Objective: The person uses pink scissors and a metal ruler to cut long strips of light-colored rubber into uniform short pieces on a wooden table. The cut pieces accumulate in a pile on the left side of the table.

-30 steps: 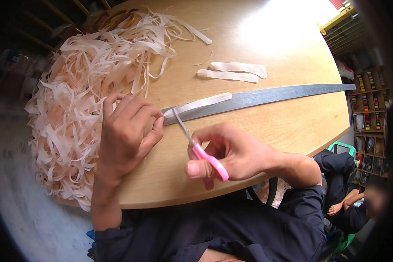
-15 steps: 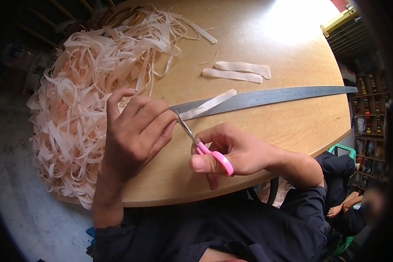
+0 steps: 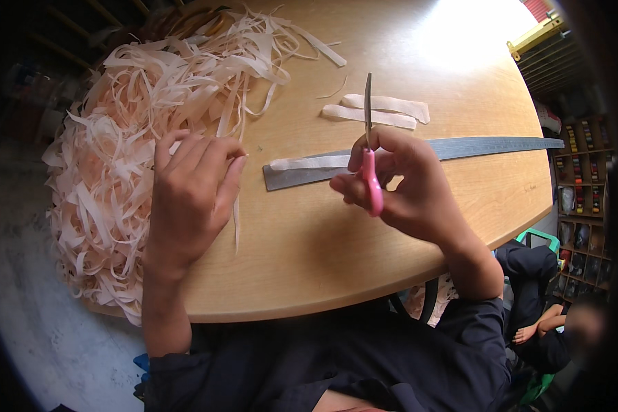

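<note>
**Scissors lifted off the strip, blades up over the ruler**

Scissors [image 3: 369, 154]: pink handles, blades closed and pointing up and away, held just above the metal ruler [image 3: 419, 154]. Right hand [image 3: 408, 185] is wrapped around the handles, fingers through the loops. A pale strip [image 3: 309, 163] lies along the ruler's left end, touching it, no hand on it.

Left hand [image 3: 192, 196] sits left of the ruler, fingers curled loosely together. A thin sliver hangs below it, but the pinch itself is hidden, so a grip can't be confirmed. It rests at the edge of the big heap of cut strips [image 3: 137, 158], which covers the worktop [image 3: 309, 254] well left of the ruler.

Progress, judged: most of the work looks done, since the heap is large. Left over: the strip on the ruler plus two short wide strips [image 3: 381, 111] just beyond it.

Versus half a second ago: the scissors were low, blades angled toward the strip under the left fingers. Now they're raised and upright. The left hand has come off the strip and moved toward the heap. The strip has stayed on the ruler.
</note>
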A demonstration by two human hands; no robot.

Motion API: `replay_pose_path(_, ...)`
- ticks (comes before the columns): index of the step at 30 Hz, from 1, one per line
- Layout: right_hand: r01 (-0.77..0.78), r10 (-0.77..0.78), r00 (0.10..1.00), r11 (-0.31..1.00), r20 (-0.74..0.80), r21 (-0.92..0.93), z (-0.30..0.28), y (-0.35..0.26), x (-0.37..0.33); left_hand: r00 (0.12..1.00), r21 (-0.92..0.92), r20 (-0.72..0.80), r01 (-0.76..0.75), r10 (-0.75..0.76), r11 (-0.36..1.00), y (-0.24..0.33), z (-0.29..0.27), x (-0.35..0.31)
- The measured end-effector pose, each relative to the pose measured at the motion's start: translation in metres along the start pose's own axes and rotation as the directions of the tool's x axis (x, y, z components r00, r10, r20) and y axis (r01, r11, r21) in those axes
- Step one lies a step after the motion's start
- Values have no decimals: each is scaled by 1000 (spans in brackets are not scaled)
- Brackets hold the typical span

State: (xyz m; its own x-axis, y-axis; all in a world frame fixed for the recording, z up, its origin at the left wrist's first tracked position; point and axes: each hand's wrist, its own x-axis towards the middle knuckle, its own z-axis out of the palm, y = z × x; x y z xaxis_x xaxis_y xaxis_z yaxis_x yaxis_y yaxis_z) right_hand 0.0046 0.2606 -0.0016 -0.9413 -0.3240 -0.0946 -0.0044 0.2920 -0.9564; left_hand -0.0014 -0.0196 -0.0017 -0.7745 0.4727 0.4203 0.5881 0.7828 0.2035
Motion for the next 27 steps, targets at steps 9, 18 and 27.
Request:
replay_pose_path(9, -280, 160, 940, 865, 301, 415, -1, 3, 12, 999, -7, 5, -39, 39, 999, 4, 2, 0)
replay_pose_path(18, -90, -52, 957, 882, 285, 462, 16, 13, 2, 998, -75, 46, -39, 43, 996, 7, 1, -1)
replay_pose_path(27, -87, -14, 977, 887, 214, 454, 12, 14, 9, 999, -57, 40, -30, 33, 998, 8, 4, -1)
